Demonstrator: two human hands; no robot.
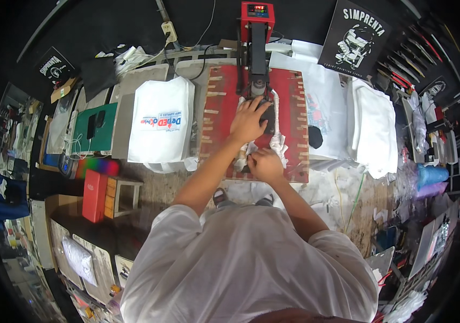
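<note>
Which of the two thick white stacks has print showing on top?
The left stack: its top is printed in blue and red, while the right stack looks plain on top.

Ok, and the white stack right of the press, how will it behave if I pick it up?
Likely floppy: the white stack has rounded, wavy edges, like soft sheets rather than stiff board. Its layers may slide apart if lifted from one side, since they look loosely piled with no band visible. Tipping seems unlikely, as it lies flat and broad.

The red heat-press plate [223, 121] (tan strips [211, 112] along both sides) lies flat beneath its black arm [258, 48].
</note>
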